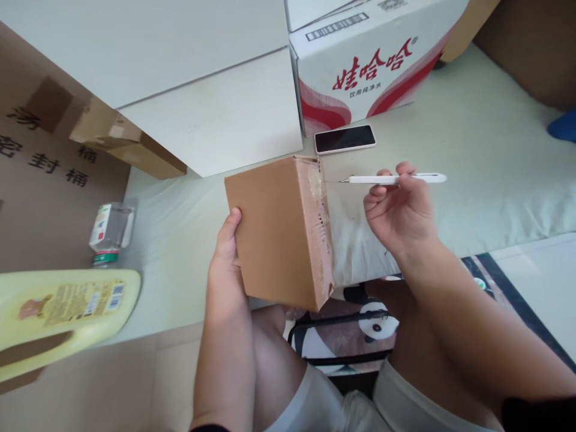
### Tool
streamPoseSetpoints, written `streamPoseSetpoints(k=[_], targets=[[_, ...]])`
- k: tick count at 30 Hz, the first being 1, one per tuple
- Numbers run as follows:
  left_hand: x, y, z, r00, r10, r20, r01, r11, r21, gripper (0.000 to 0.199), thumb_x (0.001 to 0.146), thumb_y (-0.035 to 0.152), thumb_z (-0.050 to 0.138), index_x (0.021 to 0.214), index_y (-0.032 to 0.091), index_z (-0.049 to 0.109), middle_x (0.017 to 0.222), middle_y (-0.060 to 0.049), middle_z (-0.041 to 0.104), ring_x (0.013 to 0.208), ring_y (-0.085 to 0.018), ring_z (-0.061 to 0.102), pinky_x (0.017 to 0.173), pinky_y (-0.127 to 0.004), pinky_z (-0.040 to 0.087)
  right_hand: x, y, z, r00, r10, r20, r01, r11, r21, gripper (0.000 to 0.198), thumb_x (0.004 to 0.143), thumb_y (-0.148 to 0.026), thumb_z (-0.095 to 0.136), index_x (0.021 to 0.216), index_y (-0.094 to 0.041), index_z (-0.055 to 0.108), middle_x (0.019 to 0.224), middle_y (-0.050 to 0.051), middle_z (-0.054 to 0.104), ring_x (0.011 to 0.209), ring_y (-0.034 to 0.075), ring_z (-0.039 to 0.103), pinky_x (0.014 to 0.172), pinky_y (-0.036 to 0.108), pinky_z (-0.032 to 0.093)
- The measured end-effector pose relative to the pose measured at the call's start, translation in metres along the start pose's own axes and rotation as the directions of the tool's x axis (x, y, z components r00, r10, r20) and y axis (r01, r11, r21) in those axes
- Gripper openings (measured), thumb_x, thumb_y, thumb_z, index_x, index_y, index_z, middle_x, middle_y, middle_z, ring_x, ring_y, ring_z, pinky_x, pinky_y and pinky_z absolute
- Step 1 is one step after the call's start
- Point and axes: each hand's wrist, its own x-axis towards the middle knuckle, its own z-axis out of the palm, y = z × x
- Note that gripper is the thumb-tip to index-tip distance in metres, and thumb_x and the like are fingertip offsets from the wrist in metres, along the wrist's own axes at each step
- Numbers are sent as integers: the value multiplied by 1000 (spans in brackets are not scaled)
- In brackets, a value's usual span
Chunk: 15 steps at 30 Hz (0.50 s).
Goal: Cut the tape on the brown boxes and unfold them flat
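Note:
My left hand (229, 237) grips a small brown cardboard box (272, 234) by its left edge, thumb on the broad face and the other fingers hidden behind. The box is tilted, and its narrow right side carries torn, scuffed tape. To its right, my right hand (400, 210) is closed around a slim white utility knife (382, 179). The thin metal blade points left at the taped side, close to its upper part; whether it touches, I cannot tell.
Behind the box lies a phone (345, 139), in front of a white and red carton (373, 66) and white boxes (216, 114). A clear bottle (112, 228) and a yellow jug (72, 306) are at left. Below is a panda-patterned item (346, 336).

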Motion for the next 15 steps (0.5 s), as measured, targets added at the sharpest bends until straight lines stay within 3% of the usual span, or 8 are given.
streamPoseSetpoints(k=[5, 10, 15], targets=[[0, 0, 1, 1000, 6, 11, -6, 1000, 17, 50, 76, 59, 76, 109, 21, 75, 93, -9, 81, 108, -37, 76, 96, -48, 63, 1, 5, -2, 999, -21, -32, 19, 998, -66, 32, 77, -45, 85, 84, -29, 58, 83, -9, 70, 68, 8, 70, 64, 21, 63], [-2, -2, 1, 1000, 15, 16, -16, 999, 51, 51, 76, 61, 74, 110, 23, 75, 96, -10, 81, 117, -38, 72, 100, -50, 61, 3, 13, -5, 998, -59, -21, 58, 997, -54, 22, 85, -49, 77, 86, -32, 65, 75, -9, 68, 71, 8, 72, 65, 20, 63], [-3, -3, 3, 1000, 16, 6, -16, 998, 54, 53, 76, 64, 73, 109, 23, 75, 95, -9, 81, 115, -38, 73, 99, -49, 62, -1, 19, 4, 994, -27, -109, 27, 1000, 1, 29, 77, -54, 83, 86, -31, 69, 68, -8, 65, 67, 10, 71, 65, 22, 65]])
